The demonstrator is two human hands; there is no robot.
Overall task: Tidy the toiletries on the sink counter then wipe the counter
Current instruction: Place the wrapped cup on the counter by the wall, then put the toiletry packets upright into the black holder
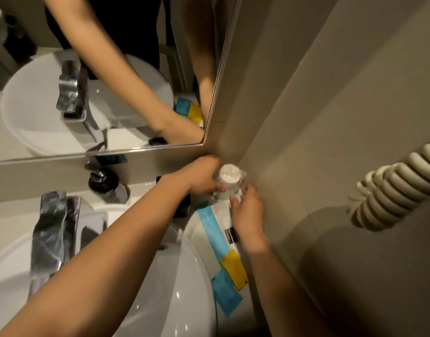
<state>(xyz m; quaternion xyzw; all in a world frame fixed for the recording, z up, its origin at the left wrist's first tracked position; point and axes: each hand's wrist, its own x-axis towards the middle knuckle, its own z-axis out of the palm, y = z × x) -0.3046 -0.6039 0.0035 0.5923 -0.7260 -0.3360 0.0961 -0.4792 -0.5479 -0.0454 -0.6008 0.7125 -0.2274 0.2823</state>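
Observation:
A clear bottle with a white cap (pixel 229 177) stands in the back right corner of the counter, against the wall. My left hand (pixel 201 177) grips it from the left. My right hand (pixel 248 210) touches its lower right side with the fingertips. Below them a white pack with a blue strip (pixel 212 231) lies on the counter (pixel 146 188), with yellow (pixel 234 267) and blue (pixel 226 291) sachets further toward me. A dark pump bottle (pixel 107 184) stands behind the tap.
A chrome tap (pixel 58 229) rises over the white basin (pixel 184 288) at the left. A mirror (pixel 99 76) covers the back wall. A coiled cream cord (pixel 398 186) hangs on the right wall. A dark object (pixel 184 205) sits partly hidden under my left wrist.

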